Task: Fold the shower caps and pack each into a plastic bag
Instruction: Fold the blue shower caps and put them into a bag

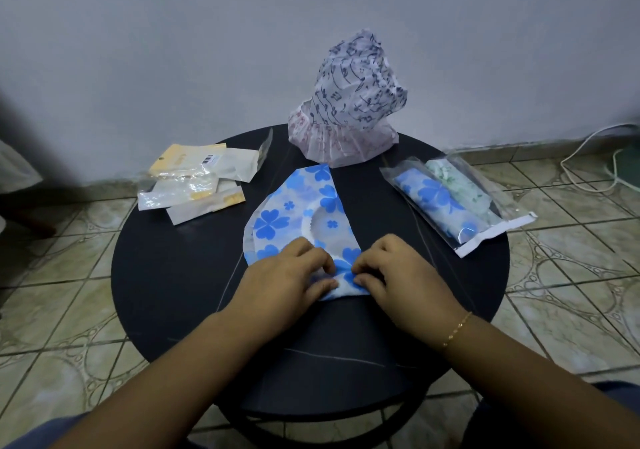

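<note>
On the round black table the left hand and the right hand both pinch the near end of the flattened blue-flowered plastic shower cap, so the folding seems underway, and next it probably needs rolling forward tightly.
</note>
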`<act>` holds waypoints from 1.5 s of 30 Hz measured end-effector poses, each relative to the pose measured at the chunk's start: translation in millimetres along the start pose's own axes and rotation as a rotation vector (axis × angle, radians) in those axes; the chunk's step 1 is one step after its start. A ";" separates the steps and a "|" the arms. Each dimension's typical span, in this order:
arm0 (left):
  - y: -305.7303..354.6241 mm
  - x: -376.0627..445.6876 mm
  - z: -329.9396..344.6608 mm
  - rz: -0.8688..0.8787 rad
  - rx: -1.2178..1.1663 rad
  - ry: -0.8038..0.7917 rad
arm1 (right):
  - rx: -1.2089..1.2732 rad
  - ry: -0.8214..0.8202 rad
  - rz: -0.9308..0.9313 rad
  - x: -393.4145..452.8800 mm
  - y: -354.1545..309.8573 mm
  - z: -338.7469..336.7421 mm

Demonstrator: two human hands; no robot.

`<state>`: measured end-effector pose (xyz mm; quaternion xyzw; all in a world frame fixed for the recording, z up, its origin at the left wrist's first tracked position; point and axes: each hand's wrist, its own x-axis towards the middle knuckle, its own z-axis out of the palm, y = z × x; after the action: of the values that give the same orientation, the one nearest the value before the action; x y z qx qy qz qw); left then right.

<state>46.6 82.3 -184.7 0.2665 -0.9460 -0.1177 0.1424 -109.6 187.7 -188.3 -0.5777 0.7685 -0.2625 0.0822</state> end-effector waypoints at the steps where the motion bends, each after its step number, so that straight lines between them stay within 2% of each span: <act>1: -1.1 -0.4 1.8 0.078 0.002 0.015 | -0.041 0.000 -0.046 -0.6 2.5 -1.1; 4: -3.8 -1.4 5.1 0.213 0.019 0.005 | -0.093 -0.045 -0.135 -0.8 10.2 -4.9; 9: -5.4 1.4 3.3 0.142 0.018 -0.038 | -0.151 -0.123 -0.213 -3.6 21.5 -8.1; 15: -5.7 4.5 0.8 0.197 0.040 0.036 | -0.198 0.004 -0.344 -4.7 18.6 -2.3; 17: -1.3 3.8 -4.8 0.133 -0.075 -0.010 | -0.115 0.016 -0.302 -1.5 15.0 -3.4; 20: 1.8 2.7 -10.0 -0.080 -0.298 -0.094 | 0.090 -0.026 -0.127 3.2 13.9 -6.1; 25: -8.3 6.2 -22.7 -0.326 -0.607 -0.202 | 0.336 -0.061 0.115 11.6 12.7 -2.9; 28: -14.1 9.8 -30.0 -0.409 -0.635 -0.208 | 0.443 -0.059 0.201 15.8 11.2 -2.9; 35: -22.8 14.5 -29.4 -0.603 -0.530 -0.180 | 0.436 -0.103 0.284 23.3 7.3 -5.1; 40: -24.3 16.5 -29.0 -0.624 -0.491 -0.239 | 0.386 -0.182 0.277 27.0 6.3 -8.2; 45: -17.5 19.9 -29.2 -0.593 -0.335 -0.287 | 0.303 -0.271 0.257 30.7 3.9 -12.5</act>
<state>48.3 52.8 -158.7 0.4829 -0.8056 -0.3431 0.0098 -128.0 163.7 -174.2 -0.4862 0.7696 -0.2822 0.3029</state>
